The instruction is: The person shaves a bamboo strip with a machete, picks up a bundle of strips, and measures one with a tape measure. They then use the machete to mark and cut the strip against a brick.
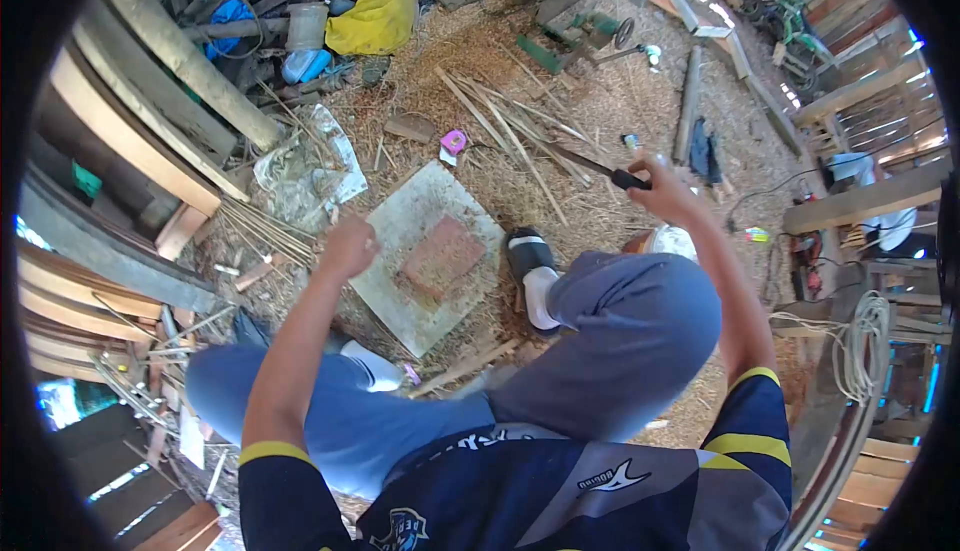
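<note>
My right hand [660,191] is wrapped round the black handle of a knife [590,163], whose long dark blade points up and left over the shavings. My left hand [350,248] is closed near the left edge of a pale square board [412,201]; whatever it holds, if anything, is hidden. On the board lies a flat reddish brick [443,256]. Beyond the board's far corner sits a pink tape measure [453,143]. Thin split strips [510,131] of wood or bamboo lie in a loose pile past the knife tip.
Wood shavings cover the floor. A yellow cloth [372,23] and clutter lie at the far left, with a crumpled plastic sheet [300,166] nearer. A green metal tool [570,43] stands ahead. Timber beams [130,131] line the left; a coiled rope [865,346] hangs at right.
</note>
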A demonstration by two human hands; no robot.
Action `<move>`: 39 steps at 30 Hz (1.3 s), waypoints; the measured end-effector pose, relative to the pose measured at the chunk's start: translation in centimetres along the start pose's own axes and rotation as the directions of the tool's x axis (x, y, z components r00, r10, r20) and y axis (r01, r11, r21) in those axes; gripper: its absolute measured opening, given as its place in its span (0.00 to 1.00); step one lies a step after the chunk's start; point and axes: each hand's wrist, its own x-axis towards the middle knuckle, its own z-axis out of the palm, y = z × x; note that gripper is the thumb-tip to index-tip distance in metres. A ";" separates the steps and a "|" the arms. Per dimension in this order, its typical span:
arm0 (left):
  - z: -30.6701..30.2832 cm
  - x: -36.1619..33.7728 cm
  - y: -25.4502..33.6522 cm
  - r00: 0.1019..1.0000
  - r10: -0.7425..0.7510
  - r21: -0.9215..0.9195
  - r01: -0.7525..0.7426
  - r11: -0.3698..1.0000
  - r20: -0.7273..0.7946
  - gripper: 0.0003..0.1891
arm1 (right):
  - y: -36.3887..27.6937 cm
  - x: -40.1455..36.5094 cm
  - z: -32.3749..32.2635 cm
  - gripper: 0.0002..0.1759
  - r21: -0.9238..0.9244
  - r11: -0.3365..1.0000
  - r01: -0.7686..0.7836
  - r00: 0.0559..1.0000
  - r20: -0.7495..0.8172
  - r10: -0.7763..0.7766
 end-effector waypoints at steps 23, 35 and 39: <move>16.5 25.3 19.2 0.978 0.202 -0.244 -0.210 0.947 -0.054 0.25 | -0.1 7.0 2.0 0.17 -0.039 0.924 -0.379 0.920 -0.119 0.373; 19.2 33.7 23.6 0.943 -0.329 -0.747 0.186 0.638 -0.046 0.25 | 1.7 8.2 4.2 0.20 -0.062 0.898 -0.435 0.880 -0.238 0.410; 23.1 36.9 21.4 0.839 -0.512 -0.886 0.368 0.281 0.185 0.19 | -0.4 8.5 5.1 0.18 -0.094 0.917 -0.387 0.896 -0.274 0.350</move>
